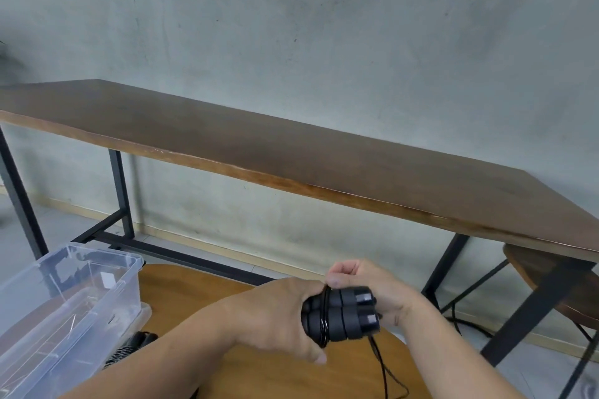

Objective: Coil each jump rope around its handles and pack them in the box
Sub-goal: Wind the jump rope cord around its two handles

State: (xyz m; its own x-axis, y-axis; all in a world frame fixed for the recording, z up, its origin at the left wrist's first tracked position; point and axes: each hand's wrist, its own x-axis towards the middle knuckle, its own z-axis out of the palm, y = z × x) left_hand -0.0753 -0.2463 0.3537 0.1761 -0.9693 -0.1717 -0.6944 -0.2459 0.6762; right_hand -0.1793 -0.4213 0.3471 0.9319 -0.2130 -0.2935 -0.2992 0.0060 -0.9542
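Two hands wind one black jump rope around its two handles.

At 8 o'clock stands one clear plastic box [69, 301]. The left hand [278, 317] grips the two black handles [343, 314], side by side at 5 o'clock, with a few thin cord turns around them. The right hand [363, 282] pinches the cord [382, 369], whose loose end hangs at 6 o'clock.

- grey blotchy concrete wall [324, 26] fills the back
- long dark-brown wooden table with black metal frame [291, 152] against the wall
- light grey tiled floor [19, 236], pale skirting strip [227, 244] along the wall base
- round light-brown wooden tabletop [194, 295] nearest the camera
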